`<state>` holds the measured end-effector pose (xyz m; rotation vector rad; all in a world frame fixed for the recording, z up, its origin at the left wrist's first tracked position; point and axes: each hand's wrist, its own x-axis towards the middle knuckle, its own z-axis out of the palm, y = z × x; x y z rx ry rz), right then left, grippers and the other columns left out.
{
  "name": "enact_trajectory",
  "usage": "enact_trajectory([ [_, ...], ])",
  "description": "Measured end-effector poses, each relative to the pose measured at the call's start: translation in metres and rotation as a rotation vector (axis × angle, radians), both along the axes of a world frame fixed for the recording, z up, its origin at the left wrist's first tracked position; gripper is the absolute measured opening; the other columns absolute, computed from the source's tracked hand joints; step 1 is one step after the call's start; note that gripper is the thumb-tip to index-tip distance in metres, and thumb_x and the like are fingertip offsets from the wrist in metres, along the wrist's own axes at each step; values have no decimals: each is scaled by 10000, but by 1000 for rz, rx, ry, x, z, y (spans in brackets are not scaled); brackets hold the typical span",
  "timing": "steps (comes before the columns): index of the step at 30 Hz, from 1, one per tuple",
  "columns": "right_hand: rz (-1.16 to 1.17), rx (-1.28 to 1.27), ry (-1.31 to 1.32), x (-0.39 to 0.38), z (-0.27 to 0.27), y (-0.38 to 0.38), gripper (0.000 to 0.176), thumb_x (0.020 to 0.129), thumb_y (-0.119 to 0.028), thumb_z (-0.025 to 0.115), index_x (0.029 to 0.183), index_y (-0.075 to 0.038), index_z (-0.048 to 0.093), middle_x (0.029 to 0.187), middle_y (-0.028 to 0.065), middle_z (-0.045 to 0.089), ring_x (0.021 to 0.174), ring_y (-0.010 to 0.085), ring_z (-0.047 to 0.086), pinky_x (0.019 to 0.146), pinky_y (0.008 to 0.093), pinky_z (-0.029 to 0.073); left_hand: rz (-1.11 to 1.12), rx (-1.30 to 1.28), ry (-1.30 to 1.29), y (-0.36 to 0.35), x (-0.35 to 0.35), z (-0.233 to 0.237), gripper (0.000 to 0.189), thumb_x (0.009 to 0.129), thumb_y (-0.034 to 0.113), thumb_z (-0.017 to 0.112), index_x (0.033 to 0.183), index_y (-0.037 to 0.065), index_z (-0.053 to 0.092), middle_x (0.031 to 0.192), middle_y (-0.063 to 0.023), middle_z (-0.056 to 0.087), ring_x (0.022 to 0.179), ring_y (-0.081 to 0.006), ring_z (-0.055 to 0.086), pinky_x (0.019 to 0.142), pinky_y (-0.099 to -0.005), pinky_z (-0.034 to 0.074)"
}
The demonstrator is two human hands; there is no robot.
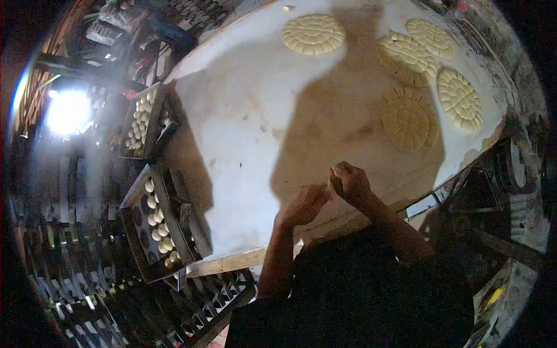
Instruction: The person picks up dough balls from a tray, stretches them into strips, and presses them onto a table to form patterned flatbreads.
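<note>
My left hand [306, 204] and my right hand [349, 181] are close together over the near part of the pale work table [243, 145]. Both hands have curled fingers, with the right slightly higher and farther forward. Whatever they may hold between them is too dark and small to make out. Beyond the hands, a flat round of scored dough [409, 119] lies in my shadow. Another scored dough round [314, 35] is at the far edge, and several more, such as this dough round [459, 100], lie at the right.
Two wooden trays stand at the table's left: a far tray [152, 130] and a near tray [136, 240], both with several pale dough balls [158, 217]. A small pale lump [286, 8] lies at the far edge. A bright lamp [68, 112] shines from the left.
</note>
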<state>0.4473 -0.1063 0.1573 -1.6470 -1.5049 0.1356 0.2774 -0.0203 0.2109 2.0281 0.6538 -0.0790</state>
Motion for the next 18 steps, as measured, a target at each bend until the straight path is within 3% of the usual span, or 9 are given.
enact_trajectory([
  [3, -182, -114, -39, 28, -44, 6, 299, 972, -267, 546, 818, -12, 520, 662, 155, 528, 519, 283, 532, 512, 392, 451, -6, -534, 18, -5, -1, 74, 362, 985, 276, 513, 1205, -9, 554, 1113, -192, 601, 980, -385, 602, 828, -466, 471],
  [4, -244, -161, -37, 37, -57, 11, 306, 969, -271, 552, 808, -13, 515, 646, 153, 521, 509, 284, 520, 508, 392, 443, 113, -342, -43, 0, -4, 47, 401, 988, 297, 509, 1254, -3, 511, 1150, -193, 589, 1036, -388, 576, 868, -469, 456],
  [5, -135, -298, 80, 45, -30, 8, 381, 943, -331, 594, 742, -19, 505, 608, 145, 514, 503, 277, 495, 509, 386, 425, 229, -146, -104, 7, -12, -3, 446, 991, 318, 506, 1303, 2, 467, 1186, -193, 577, 1092, -392, 550, 908, -471, 441],
  [8, 31, -379, 123, 37, -11, 5, 446, 884, -384, 671, 678, -31, 493, 592, 131, 516, 504, 249, 481, 517, 364, 417, 250, 322, 271, 18, -8, 3, 618, 982, 350, 524, 1445, 19, 282, 1426, -227, 424, 1359, -391, 344, 1072, -504, 328],
  [9, 98, -325, 100, 31, -7, 3, 454, 862, -397, 695, 675, -31, 501, 591, 121, 516, 509, 228, 486, 519, 359, 422, 422, 291, 258, 9, -5, -4, 617, 978, 346, 532, 1439, 17, 288, 1444, -230, 404, 1378, -379, 323, 1078, -516, 314],
  [11, 221, -216, 57, 8, 1, 0, 476, 818, -423, 741, 668, -32, 515, 588, 100, 517, 520, 184, 496, 522, 350, 430, 482, 210, 225, 4, -3, -3, 537, 976, 343, 535, 1369, 19, 365, 1359, -220, 460, 1279, -347, 397, 999, -508, 354],
  [13, 291, -209, 158, -13, 7, -1, 446, 804, -412, 759, 708, -32, 547, 601, 85, 525, 523, 179, 496, 534, 343, 442, 283, 87, 207, -10, -16, 9, 409, 982, 345, 525, 1240, 28, 505, 1153, -196, 610, 1042, -308, 588, 830, -466, 462],
  [15, 372, -199, 240, -26, 24, 2, 432, 809, -424, 749, 754, -31, 577, 627, 78, 542, 533, 183, 506, 551, 338, 455, 260, 114, -48, -19, -40, -19, 344, 988, 341, 518, 1079, 29, 631, 851, -148, 706, 663, -238, 687, 608, -350, 530],
  [18, 441, -162, 353, -48, 65, 2, 440, 861, -462, 671, 821, -29, 608, 678, 83, 573, 557, 206, 532, 575, 338, 467, 698, -6, -141, -35, -65, 23, 336, 983, 344, 535, 1076, 36, 629, 780, -121, 676, 605, -189, 644, 576, -345, 518],
])
